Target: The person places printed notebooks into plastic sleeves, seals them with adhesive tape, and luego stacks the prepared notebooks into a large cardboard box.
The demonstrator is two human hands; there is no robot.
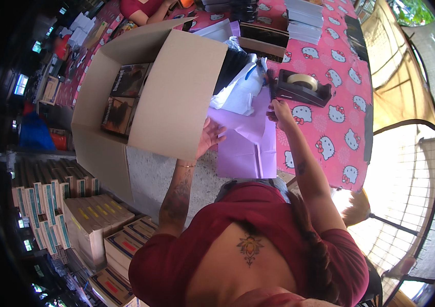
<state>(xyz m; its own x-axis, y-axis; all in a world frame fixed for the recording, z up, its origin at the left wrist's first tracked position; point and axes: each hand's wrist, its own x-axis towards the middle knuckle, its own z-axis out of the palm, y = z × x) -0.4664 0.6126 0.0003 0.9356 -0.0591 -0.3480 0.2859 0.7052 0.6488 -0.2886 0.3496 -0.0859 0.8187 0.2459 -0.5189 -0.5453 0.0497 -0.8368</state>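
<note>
My left hand (209, 137) is open, its fingers apart, beside the near flap of a large cardboard box (174, 97) and over the edge of purple paper (243, 153). The fingers of my right hand (281, 113) are curled closed at the paper's right side. A narrow dark object (272, 84) rises just beyond that fist; whether it is gripped there, I cannot tell. A black tape dispenser (303, 88) with a pale roll stands to the right. Crumpled white paper (240, 92) covers part of the purple sheet.
Several dark printed packages (120, 110) sit inside the big box. Beyond it are an open smaller box (263, 41) and stacked white sheets (304, 20) on the pink patterned tablecloth (325, 123). Stacked cartons (94, 225) stand at lower left. Another person's arm (148, 15) shows at the far side.
</note>
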